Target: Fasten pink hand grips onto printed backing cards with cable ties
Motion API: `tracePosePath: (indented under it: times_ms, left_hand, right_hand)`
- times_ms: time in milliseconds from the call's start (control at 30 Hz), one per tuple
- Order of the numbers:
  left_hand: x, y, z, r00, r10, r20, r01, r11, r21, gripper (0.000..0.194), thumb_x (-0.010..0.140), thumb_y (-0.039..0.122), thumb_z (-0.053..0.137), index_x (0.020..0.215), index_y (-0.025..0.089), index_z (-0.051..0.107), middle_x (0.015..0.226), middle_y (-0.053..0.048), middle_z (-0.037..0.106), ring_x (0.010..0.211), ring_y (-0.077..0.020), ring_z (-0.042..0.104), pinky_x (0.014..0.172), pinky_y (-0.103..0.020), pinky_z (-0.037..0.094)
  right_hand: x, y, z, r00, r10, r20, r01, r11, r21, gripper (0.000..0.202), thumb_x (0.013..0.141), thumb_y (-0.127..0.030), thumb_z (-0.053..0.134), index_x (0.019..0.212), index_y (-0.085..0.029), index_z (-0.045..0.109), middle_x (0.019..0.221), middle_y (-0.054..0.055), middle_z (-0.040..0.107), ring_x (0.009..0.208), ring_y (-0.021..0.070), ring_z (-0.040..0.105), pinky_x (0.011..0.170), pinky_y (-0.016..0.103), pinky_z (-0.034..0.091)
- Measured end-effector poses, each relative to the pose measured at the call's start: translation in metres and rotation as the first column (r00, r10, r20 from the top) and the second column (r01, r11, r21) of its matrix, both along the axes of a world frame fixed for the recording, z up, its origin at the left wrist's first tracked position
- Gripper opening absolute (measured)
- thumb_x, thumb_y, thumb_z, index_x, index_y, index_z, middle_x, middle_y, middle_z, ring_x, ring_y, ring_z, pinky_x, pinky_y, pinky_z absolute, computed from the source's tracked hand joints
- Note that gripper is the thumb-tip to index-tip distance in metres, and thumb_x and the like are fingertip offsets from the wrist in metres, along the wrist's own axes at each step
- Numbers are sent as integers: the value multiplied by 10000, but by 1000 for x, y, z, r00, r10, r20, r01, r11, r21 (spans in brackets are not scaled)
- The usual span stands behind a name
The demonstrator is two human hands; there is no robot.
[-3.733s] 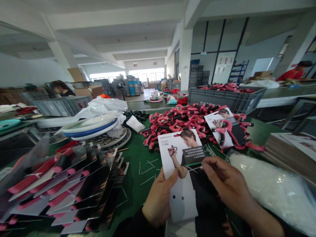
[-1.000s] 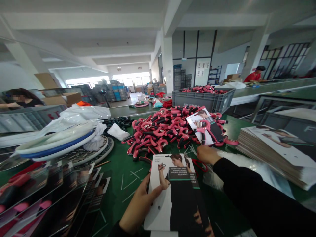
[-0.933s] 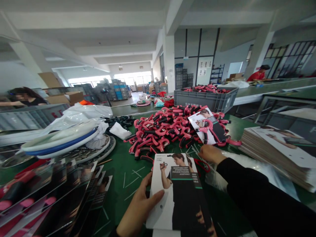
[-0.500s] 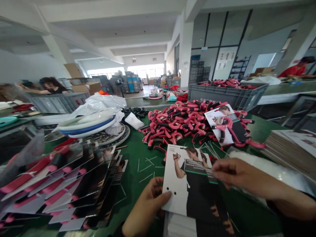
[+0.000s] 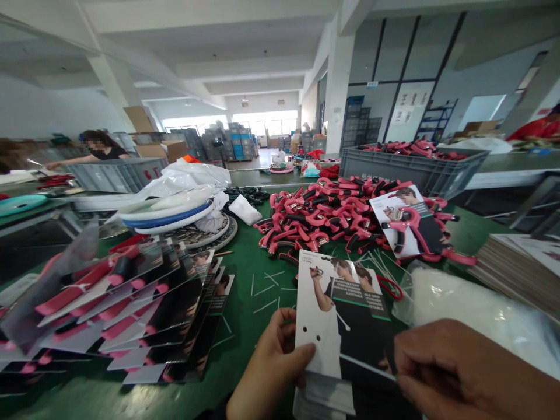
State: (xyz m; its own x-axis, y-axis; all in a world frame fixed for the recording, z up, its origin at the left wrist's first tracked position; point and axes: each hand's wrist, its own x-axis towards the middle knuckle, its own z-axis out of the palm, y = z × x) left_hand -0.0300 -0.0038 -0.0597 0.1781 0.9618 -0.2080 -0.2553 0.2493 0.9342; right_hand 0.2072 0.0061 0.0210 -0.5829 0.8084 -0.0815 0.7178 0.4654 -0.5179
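Observation:
My left hand (image 5: 280, 356) grips the left edge of a printed backing card (image 5: 321, 356), thumb on top near its two punched holes. Other cards lie under it and show at its right and lower edges. Over the card's lower right, my right hand (image 5: 459, 361) is closed, fingertips pinched. A thin white cable tie (image 5: 365, 366) runs from those fingers across the card. Another short white strip end (image 5: 343, 318) shows above it. Beyond the cards is a heap of pink-and-black hand grips (image 5: 315, 213), with a carded hand grip (image 5: 413, 221) on its right side.
Carded hand grips (image 5: 126, 303) are stacked at the left. Loose cable ties (image 5: 266, 283) lie on the green table (image 5: 245, 332). A plastic bag (image 5: 455, 297) and a card stack (image 5: 516, 271) sit at the right. A grey crate (image 5: 406, 169) stands behind the heap. Another person (image 5: 102, 149) works at far left.
My right hand has moved from the card's upper right edge down and nearer to me. White cable tie lengths now show across the card. My left hand keeps its hold.

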Motion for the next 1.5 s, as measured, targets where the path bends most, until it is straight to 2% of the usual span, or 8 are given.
tracePosePath:
  times_ms: [133,300,433,733,933,1067,1233,1500]
  left_hand:
    - [2,-5,2,999,3,-44,-1,999,34,425,658,289,687,937,190,383,891,-49,626,601,-107,553,370,-142,388]
    - [6,-9,2,995,33,-93,-26,997,70,393,670,253,670,948,195,398,958,-66,619,584,-111,570,371,-161,400]
    - [8,-12,3,996,49,-80,-42,996,84,389,684,271,677,978,208,430,1023,-79,627,589,-124,596,400,-177,403]
    - [0,-12,-11,999,9,-48,-9,1000,13,491,674,280,700,1102,212,469,756,-29,662,529,-133,575,451,-204,391]
    - [10,-13,3,995,38,-91,-33,998,58,415,704,280,668,1039,219,431,848,-36,631,562,-123,567,417,-184,401]
    - [15,-11,14,997,76,-25,-75,996,37,376,666,256,655,952,211,414,954,-42,583,649,-125,568,403,-162,424]
    - [16,-10,16,996,84,-34,-82,996,40,352,654,223,633,932,200,419,898,-23,588,640,-110,565,426,-155,440]
    - [22,-12,16,985,152,-83,-149,988,38,333,649,217,620,917,189,425,852,-29,617,637,-130,576,413,-167,439]
  right_hand:
    - [-7,2,-2,981,-11,196,2,999,46,219,779,-224,473,562,-192,479,515,-32,505,480,93,424,451,233,244]
    - [-12,7,3,987,29,157,-21,998,-53,188,765,-195,457,580,-189,491,519,-44,492,488,83,424,440,211,247]
    - [-19,8,13,984,1,177,0,1000,-6,176,712,-174,475,539,-183,501,490,-38,487,468,84,424,436,212,232]
    - [-20,12,10,996,34,79,-37,999,33,191,748,-262,494,605,-193,598,450,-24,487,469,110,442,484,227,301]
    - [-32,9,24,993,33,117,-38,998,46,180,714,-195,487,545,-181,550,448,-34,473,435,87,413,442,216,267]
    - [-35,11,27,989,53,138,-42,996,-82,172,711,-171,450,548,-176,508,474,-41,485,441,80,449,410,193,253]
    - [-34,19,30,997,19,80,6,954,-301,161,724,-183,420,598,-176,520,521,-14,586,486,121,584,432,180,366]
    - [-35,21,41,976,39,213,-12,992,-129,160,666,-175,456,539,-170,555,488,-16,575,452,90,507,403,166,292]
